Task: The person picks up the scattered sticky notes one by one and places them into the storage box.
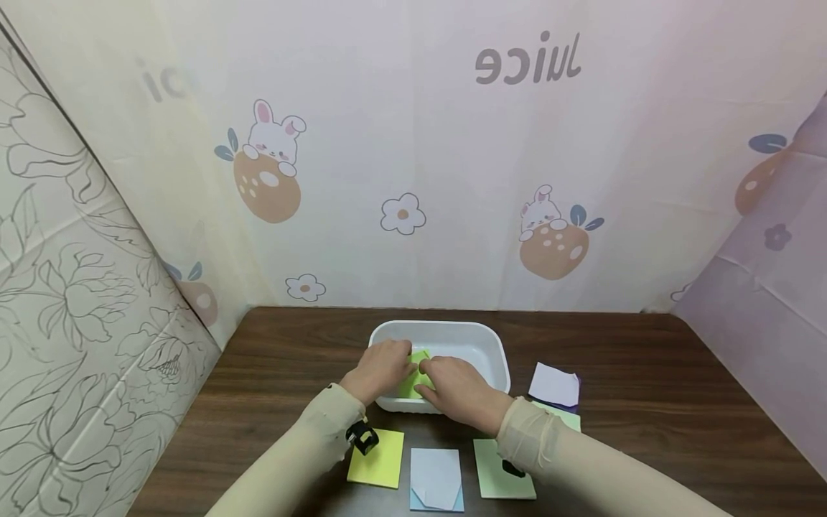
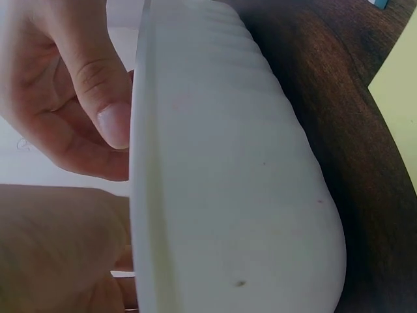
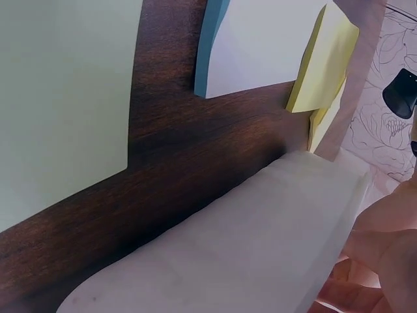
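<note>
Inside a white plastic basin [image 1: 487, 352], a lime-green sticky-note pad [image 1: 420, 359] shows between my hands. My left hand [image 1: 382, 365] reaches over the basin's left front, fingers at the pad's left edge. From the right comes my right hand [image 1: 460, 388], its bent fingers and thumb over the pad's right part. Whether either hand pinches the pad is unclear. In the left wrist view, the basin's front wall [image 2: 221, 156] hides fingertips. Likewise, in the right wrist view the basin wall [image 3: 247, 228] hides much of the fingers.
In front of the basin lie a yellow note pad [image 1: 384, 459], a blue pad with a white sheet [image 1: 436, 477] on top, and a pale green pad [image 1: 497, 481]. Right of it, a white sheet [image 1: 554, 385] covers something purple. Patterned curtains [image 1: 400, 158] stand behind the brown table [image 1: 310, 330].
</note>
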The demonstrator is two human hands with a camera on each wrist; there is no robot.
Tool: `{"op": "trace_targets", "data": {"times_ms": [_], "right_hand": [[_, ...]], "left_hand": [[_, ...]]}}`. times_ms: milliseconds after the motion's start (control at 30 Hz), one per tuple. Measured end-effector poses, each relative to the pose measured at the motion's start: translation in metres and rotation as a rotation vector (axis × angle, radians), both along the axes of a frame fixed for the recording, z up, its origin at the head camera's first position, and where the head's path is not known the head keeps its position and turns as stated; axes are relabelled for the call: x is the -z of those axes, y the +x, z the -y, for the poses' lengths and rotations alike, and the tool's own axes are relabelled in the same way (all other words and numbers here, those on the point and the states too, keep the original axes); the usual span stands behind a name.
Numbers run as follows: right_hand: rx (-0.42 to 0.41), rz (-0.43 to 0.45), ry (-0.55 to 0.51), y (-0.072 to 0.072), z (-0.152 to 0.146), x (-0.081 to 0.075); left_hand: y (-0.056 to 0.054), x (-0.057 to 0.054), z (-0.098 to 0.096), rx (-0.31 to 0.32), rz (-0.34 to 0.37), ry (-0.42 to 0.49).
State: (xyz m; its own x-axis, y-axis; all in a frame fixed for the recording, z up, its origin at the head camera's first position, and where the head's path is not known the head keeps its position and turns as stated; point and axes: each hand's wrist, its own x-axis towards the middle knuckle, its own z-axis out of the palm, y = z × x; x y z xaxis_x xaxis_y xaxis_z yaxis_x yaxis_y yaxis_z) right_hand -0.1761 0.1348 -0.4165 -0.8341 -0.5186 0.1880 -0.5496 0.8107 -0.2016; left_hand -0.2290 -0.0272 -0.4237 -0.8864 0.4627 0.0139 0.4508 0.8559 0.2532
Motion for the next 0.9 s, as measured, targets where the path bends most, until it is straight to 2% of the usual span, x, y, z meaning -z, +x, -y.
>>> {"op": "trace_targets", "data": {"times_ms": [200, 400, 700, 900], "right_hand": [[-0.006, 0.004, 0.005, 0.0008, 0.0014, -0.0004], [0.002, 0.012, 0.009, 0.0017, 0.0015, -0.0017], [0.021, 0.06, 0.018, 0.0021, -0.0002, -0.0036], [0.017, 0.062, 0.013, 0.0009, -0.0018, -0.0019]], "left_hand": [[0.0022, 0.0004, 0.001, -0.005, 0.035, -0.001], [0.0035, 0.0004, 0.0017, 0.01, 0.028, 0.006], [0.0044, -0.0016, 0.0007, 0.032, -0.035, 0.039], [0.0028, -0.0013, 0.0007, 0.033, -0.065, 0.037]]}}
